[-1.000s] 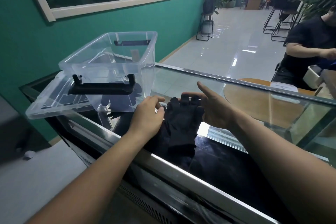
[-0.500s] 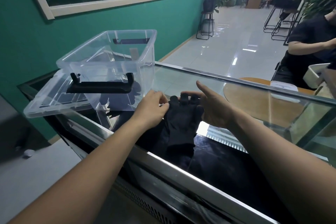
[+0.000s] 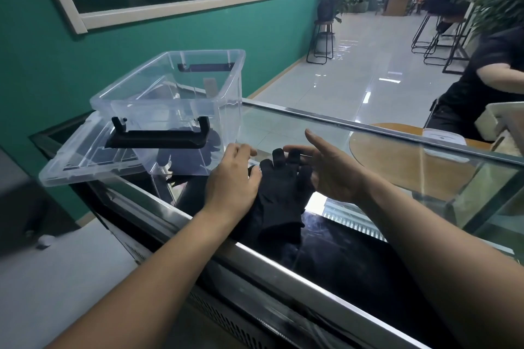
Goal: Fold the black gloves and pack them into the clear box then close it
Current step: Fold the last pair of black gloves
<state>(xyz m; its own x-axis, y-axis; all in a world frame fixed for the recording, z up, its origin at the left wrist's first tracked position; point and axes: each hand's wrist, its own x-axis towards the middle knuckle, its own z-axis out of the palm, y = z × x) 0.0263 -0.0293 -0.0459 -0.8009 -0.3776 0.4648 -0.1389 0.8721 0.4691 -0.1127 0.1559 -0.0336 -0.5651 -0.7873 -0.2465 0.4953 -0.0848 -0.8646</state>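
My left hand (image 3: 232,178) lies palm down on the left edge of the black gloves (image 3: 280,195), fingers loosely bent and gripping nothing. My right hand (image 3: 331,170) stands on edge against their right side, fingers straight. The gloves lie flat on the glass counter (image 3: 283,125), just right of the clear box (image 3: 170,99), which stands open on its lid (image 3: 56,170); a small sticker (image 3: 210,85) on its far wall is too blurred to read.
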